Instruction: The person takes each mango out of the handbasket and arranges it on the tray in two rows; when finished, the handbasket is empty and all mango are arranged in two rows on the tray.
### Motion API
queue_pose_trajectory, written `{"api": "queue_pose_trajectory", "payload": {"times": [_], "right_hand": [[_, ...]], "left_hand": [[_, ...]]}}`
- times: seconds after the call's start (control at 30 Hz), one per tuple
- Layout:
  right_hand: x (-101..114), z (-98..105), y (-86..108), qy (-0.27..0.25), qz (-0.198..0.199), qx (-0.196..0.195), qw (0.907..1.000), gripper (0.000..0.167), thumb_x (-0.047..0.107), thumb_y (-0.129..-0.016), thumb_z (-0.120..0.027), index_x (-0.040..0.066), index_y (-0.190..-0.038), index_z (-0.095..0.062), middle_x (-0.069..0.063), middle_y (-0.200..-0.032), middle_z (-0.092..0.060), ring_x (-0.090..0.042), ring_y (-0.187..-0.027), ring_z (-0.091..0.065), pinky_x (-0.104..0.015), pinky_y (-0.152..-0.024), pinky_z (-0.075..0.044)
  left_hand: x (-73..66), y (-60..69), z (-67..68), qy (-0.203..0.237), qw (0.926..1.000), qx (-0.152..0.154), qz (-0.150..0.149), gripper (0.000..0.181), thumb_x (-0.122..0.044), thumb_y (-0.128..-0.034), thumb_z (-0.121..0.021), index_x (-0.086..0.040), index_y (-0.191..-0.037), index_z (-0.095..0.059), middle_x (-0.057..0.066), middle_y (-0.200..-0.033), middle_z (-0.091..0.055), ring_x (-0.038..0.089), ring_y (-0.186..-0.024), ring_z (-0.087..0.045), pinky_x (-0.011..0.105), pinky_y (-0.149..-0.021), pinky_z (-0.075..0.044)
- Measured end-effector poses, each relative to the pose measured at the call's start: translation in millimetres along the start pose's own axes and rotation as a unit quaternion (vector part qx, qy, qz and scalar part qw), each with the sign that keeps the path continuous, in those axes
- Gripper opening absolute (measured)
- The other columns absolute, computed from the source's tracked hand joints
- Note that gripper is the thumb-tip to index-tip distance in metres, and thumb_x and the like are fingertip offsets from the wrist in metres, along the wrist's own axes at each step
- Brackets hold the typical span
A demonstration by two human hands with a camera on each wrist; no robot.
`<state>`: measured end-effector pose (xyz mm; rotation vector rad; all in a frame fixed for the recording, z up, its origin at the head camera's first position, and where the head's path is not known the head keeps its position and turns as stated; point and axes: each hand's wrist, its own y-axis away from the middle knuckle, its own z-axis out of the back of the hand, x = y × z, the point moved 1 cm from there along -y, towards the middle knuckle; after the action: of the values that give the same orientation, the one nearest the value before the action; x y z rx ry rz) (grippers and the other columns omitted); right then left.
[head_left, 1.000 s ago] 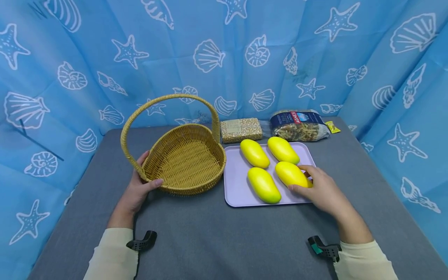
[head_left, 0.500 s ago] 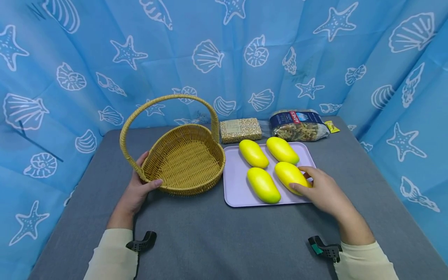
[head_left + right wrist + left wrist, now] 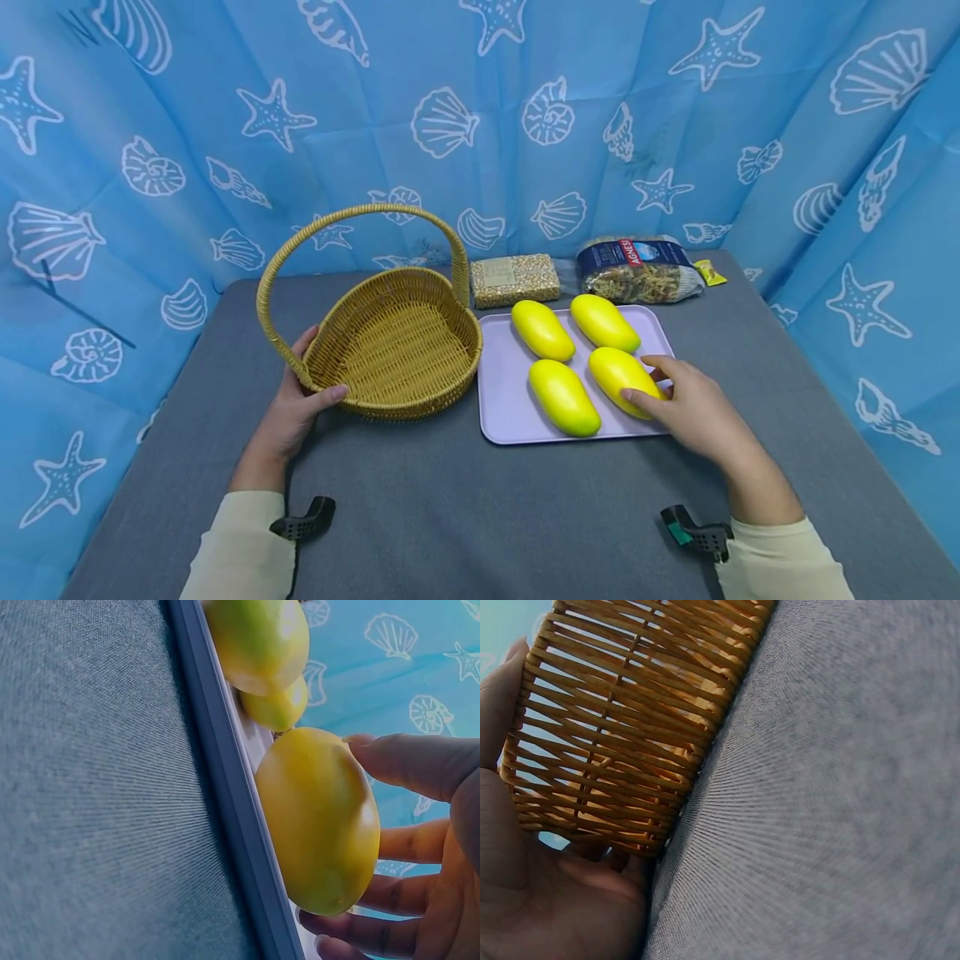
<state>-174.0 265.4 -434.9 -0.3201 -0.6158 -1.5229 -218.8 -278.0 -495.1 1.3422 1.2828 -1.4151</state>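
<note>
A woven wicker basket (image 3: 405,354) with a tall arched handle stands on the left, nothing inside it. My left hand (image 3: 300,400) holds its left side, thumb on the front rim and fingers round the outside. In the left wrist view, the basket's woven wall (image 3: 622,720) lies against that palm. To the right, several yellow-green mangoes (image 3: 564,398) lie on a pale purple tray (image 3: 502,421). My right hand (image 3: 693,408) grips the front-right mango (image 3: 618,375) at its near right end, thumb and fingers on opposite sides. This mango (image 3: 319,825) still sits on the tray in the right wrist view.
Behind the tray lie a packet of grain (image 3: 517,279), an AGNESI pasta bag (image 3: 637,271) and a small yellow wrapper (image 3: 708,272). A blue seashell curtain (image 3: 480,175) hangs at the back and sides of the grey cloth-covered table (image 3: 480,517).
My right thumb has slid slightly further onto the front-right mango. The left hand, basket, tray and mangoes keep their places.
</note>
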Motion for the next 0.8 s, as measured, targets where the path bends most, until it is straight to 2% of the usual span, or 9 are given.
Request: {"api": "queue_pose_trajectory", "payload": {"times": [0.17, 0.37, 0.7, 0.8], "right_hand": [[-1.1, 2.2, -0.7, -0.007, -0.011, 0.001, 0.9999, 0.085, 0.051, -0.103, -0.074, -0.010, -0.156, -0.046, -0.033, -0.136, -0.058, -0.047, -0.113, -0.058, -0.060, -0.089, -0.055], [-2.2, 5.3, 0.0, -0.019, -0.011, -0.016, 0.9996, 0.085, 0.056, -0.105, -0.068, -0.008, -0.157, -0.047, -0.031, -0.138, -0.058, -0.049, -0.118, -0.057, -0.062, -0.090, -0.055], [3.0, 6.7, 4.8, -0.040, 0.048, -0.055, 0.9965, 0.078, 0.054, -0.108, -0.064, -0.002, -0.159, -0.047, -0.030, -0.148, -0.051, -0.052, -0.129, -0.052, -0.072, -0.099, -0.049], [6.2, 6.8, 6.6, -0.047, 0.068, -0.076, 0.9937, 0.074, 0.051, -0.109, -0.065, -0.002, -0.159, -0.048, -0.029, -0.146, -0.052, -0.051, -0.127, -0.052, -0.072, -0.100, -0.048]], "left_hand": [[0.1, 0.2, 0.6, -0.002, 1.0000, -0.003, 0.006, 0.100, 0.013, -0.1000, -0.068, -0.025, -0.176, -0.015, 0.025, -0.171, -0.025, 0.033, -0.144, -0.046, 0.027, -0.107, -0.046], [1.0, 0.7, 0.9, -0.001, 1.0000, -0.002, 0.004, 0.101, 0.012, -0.1006, -0.068, -0.023, -0.176, -0.012, 0.024, -0.172, -0.024, 0.033, -0.145, -0.045, 0.028, -0.107, -0.046], [3.9, 2.3, 1.6, 0.009, 0.9999, -0.006, -0.008, 0.098, 0.012, -0.1021, -0.066, -0.019, -0.176, -0.010, 0.026, -0.171, -0.024, 0.031, -0.145, -0.047, 0.026, -0.104, -0.050], [3.6, 2.8, 1.3, -0.006, 0.9998, -0.019, -0.008, 0.093, 0.010, -0.1041, -0.064, -0.018, -0.176, -0.012, 0.026, -0.169, -0.028, 0.031, -0.143, -0.048, 0.026, -0.104, -0.048]]}}
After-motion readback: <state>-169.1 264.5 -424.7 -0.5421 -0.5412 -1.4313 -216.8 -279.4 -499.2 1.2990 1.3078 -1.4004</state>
